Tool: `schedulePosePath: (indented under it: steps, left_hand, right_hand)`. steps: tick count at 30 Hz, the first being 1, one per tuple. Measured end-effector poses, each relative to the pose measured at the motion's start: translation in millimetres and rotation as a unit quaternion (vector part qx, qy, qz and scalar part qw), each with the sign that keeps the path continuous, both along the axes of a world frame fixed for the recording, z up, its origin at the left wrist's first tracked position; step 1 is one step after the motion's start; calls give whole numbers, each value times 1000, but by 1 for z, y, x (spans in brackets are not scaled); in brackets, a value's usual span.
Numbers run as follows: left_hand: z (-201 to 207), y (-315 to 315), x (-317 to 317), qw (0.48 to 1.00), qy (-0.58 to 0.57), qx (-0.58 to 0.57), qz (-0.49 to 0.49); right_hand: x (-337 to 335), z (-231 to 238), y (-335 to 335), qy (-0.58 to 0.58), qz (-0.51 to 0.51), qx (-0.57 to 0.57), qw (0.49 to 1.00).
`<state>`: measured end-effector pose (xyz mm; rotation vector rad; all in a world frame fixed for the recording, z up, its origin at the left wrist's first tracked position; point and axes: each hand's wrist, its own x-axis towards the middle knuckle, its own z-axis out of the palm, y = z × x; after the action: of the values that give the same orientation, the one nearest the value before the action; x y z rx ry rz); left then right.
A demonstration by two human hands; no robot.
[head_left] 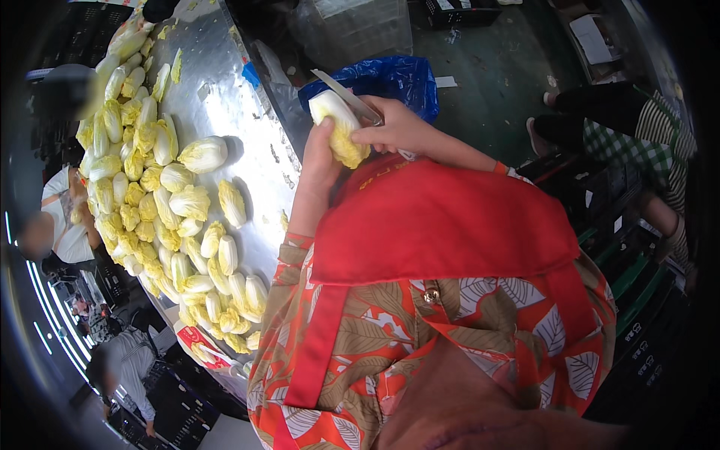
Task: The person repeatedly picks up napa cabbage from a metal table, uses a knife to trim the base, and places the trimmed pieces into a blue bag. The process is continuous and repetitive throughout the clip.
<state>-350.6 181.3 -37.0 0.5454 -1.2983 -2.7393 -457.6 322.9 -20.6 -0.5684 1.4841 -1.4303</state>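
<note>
Pale cabbage [340, 127] sits in left grip [319, 161], knife [346, 95] above.

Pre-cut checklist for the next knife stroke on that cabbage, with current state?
1. Left hand grips the pale yellow-white napa cabbage: ok.
2. Right hand holds the steel-bladed knife: ok.
3. Blade rests on the cabbage's upper end: ok.
4. Left fingers out of the blade's path: cannot tell.
5. Blue plastic bag lies beyond the hands: ok.
6. Bare patch on the shiny metal table beside the trimmed cabbage pile: ok.
</note>
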Motion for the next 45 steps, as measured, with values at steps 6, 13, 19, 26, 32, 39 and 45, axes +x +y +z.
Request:
schedulePosePath:
  steps: [6, 13, 19, 26, 32, 39, 45]
  left_hand:
    - [16, -1, -1, 993, 50, -106, 29]
    - [19, -3, -1, 986, 56, -157, -22]
    - [20, -1, 6, 986, 44, -159, -38]
    - [12, -8, 0, 978, 42, -183, -95]
    - [12, -6, 5, 982, 64, -139, -111]
    - [-7, -6, 6, 991, 47, -119, -50]
    - [2, -20, 0, 995, 69, -26, 63]
  right_hand:
    - [-6, -15, 2, 97, -103, -111, 984]
    - [-10, 10, 3, 160, -81, -117, 977]
    - [-9, 11, 4, 148, -66, -123, 979]
    - [-8, -4, 14, 52, -75, -112, 990]
    - [-9, -10, 15, 78, -40, -133, 987]
    - [-2, -5, 12, 65, -55, -128, 988]
    - [-8, 13, 21, 82, -55, -77, 992]
